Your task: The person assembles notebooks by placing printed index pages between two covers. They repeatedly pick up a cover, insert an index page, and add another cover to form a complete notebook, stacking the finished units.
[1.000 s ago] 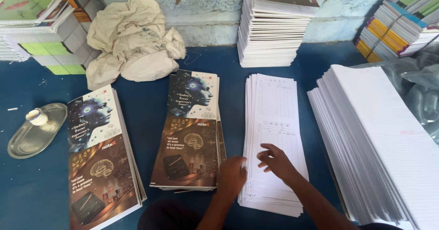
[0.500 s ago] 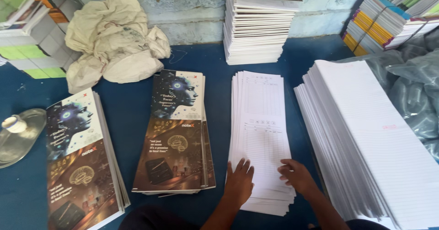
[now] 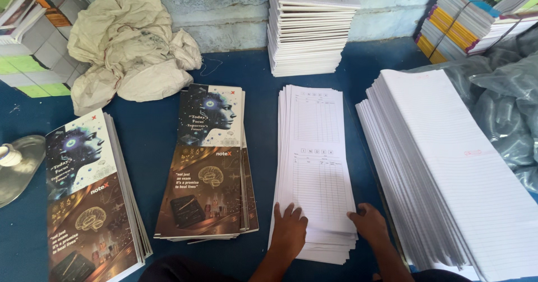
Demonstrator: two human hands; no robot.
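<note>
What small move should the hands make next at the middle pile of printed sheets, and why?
Probably lift the top sheet by its near edge. Both the left hand and the right hand rest flat on the near end of the pile of printed sheets, fingers spread on the top sheet, with nothing gripped yet.

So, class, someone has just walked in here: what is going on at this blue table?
A person has both hands on the near end of a stack of printed index sheets: left hand flat on top, right hand at its right edge. Two piles of printed covers lie to the left, a tall stack of ruled sheets to the right.
</note>
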